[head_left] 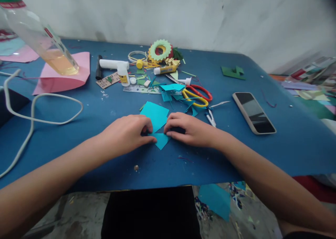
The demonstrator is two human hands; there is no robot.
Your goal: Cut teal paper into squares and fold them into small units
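Note:
My left hand (128,132) and my right hand (189,128) rest on the blue table (78,151), fingertips meeting over a small teal paper piece (160,140). Both hands have curled fingers pressing on that piece, whose pointed corner sticks out toward me between them. A larger teal paper square (155,114) lies flat just beyond the fingers, touching or overlapping the small piece. More teal scraps (172,91) lie further back.
Yellow and red scissors (196,94) sit beyond my right hand; a phone (253,112) lies to the right. Glue bottle (123,74), glue stick (165,70), paper flower (160,50), pink paper (65,78), a plastic bottle (39,39) and white cable (34,106) lie left and back.

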